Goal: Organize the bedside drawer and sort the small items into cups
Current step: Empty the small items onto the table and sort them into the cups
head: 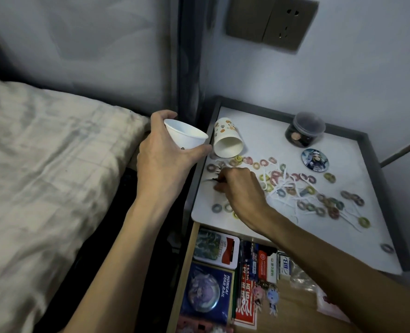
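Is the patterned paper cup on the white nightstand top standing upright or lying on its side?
On its side: the patterned paper cup shows its open mouth toward the camera.

— The scene is looking dim and bluish. The white tabletop (266, 140) is catching most of the light.
— Yes, and the gap beside the bed (43, 152) is sinking into black, while the frame's edges are bending and softening.

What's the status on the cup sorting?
Left hand holds white cup. Right hand pinches small dark item among hair ties. Patterned cup lies tipped nearby.
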